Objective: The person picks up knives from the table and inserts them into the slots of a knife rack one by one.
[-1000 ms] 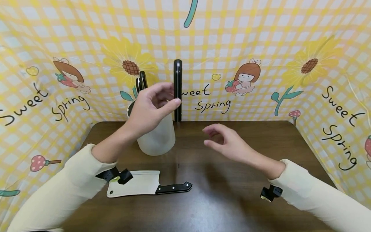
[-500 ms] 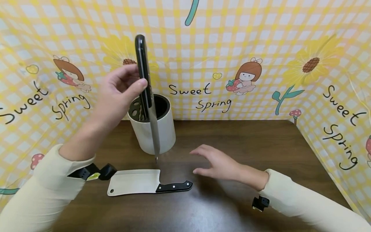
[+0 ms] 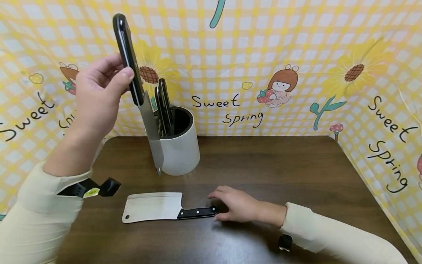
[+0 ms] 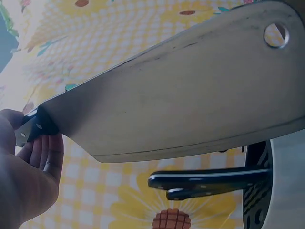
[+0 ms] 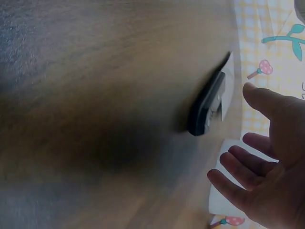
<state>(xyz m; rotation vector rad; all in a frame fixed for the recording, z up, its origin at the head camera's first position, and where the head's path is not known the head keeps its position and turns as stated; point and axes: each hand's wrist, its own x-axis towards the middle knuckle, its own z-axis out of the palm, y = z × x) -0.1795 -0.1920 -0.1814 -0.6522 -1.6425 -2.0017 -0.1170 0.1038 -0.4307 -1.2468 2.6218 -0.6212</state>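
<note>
High on the left, my left hand [image 3: 99,88] pinches the black handle of a cleaver [image 3: 152,135] between thumb and fingers. Its blade points down, slightly tilted, and overlaps the left side of the white knife block [image 3: 181,156] in the head view. The left wrist view shows this cleaver's broad blade [image 4: 190,86], with a hole near its tip. A second cleaver [image 3: 153,208] lies flat on the table, handle to the right. At that handle's end is my right hand [image 3: 239,205], its thumb and fingers spread apart in the right wrist view, with the cleaver's handle [image 5: 207,105] just beyond.
Several black-handled knives [image 3: 165,106] stand in the left part of the round block. The brown table [image 3: 263,161] backs onto a yellow checked cloth [image 3: 211,55], which also rises along both sides.
My left hand has carried its cleaver up and left, from in front of the block to its left side. My right hand has moved down and left to the lying cleaver's handle.
</note>
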